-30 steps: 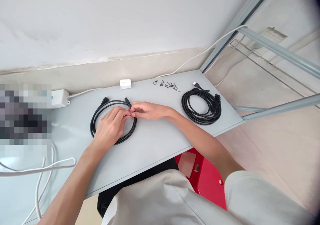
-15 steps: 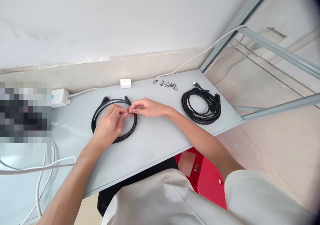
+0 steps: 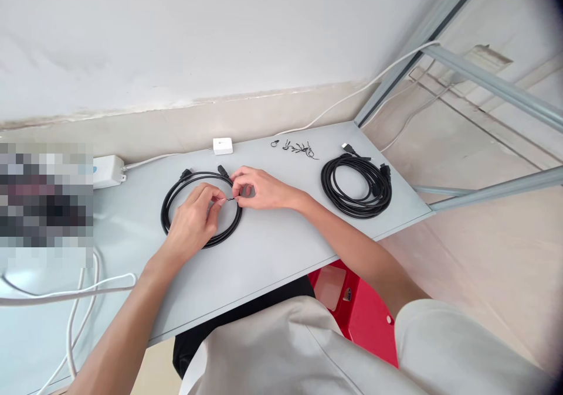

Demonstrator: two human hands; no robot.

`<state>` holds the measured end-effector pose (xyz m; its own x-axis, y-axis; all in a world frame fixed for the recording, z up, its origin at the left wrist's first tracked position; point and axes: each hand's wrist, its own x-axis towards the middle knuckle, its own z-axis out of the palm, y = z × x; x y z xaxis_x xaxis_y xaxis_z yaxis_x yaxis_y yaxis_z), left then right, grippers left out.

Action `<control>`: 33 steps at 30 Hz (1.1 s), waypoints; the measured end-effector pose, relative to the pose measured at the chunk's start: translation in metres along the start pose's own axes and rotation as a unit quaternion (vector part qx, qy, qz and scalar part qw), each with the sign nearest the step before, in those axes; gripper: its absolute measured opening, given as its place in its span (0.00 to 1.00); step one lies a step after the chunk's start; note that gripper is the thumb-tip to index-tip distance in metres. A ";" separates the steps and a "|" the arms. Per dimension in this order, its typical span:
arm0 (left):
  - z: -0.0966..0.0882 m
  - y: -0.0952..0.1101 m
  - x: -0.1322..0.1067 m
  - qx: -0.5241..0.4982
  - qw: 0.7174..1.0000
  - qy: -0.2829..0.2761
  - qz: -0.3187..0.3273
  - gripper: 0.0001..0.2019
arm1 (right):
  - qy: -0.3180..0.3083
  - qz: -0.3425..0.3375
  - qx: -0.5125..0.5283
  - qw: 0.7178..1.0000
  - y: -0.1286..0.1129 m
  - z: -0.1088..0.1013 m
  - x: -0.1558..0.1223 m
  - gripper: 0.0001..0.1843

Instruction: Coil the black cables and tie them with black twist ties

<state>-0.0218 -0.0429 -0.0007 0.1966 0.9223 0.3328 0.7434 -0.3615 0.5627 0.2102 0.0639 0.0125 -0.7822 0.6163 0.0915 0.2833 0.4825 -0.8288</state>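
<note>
The fingertips have drawn slightly apart over the last second, baring a thin dark tie (image 3: 230,199) between them, so its short span is no longer covered. The left hand (image 3: 194,212) pinches one end, thumb against fingers; the right hand (image 3: 263,189) is loosely curled, its thumb and forefinger seemingly closed on the other. The cable (image 3: 227,235) lies coiled on the desk (image 3: 281,234), left of frame centre, its right side at the tie.
</note>
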 end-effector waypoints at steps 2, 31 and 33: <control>0.000 0.000 0.000 0.002 1.000 0.001 0.005 0.06 | -0.006 0.001 -0.010 1.000 0.000 0.000 0.000 0.03; 0.002 0.003 -0.002 0.005 0.999 -0.013 0.050 0.07 | -0.048 0.001 -0.022 0.999 0.005 0.002 -0.001 0.05; 0.003 0.004 -0.003 0.013 0.999 -0.010 0.046 0.07 | -0.045 0.001 -0.024 0.999 0.006 0.002 -0.001 0.05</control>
<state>-0.0173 -0.0462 -0.0021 0.2770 0.8881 0.3667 0.7376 -0.4411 0.5112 0.2119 0.0651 0.0064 -0.8280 0.5595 0.0381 0.3088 0.5117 -0.8017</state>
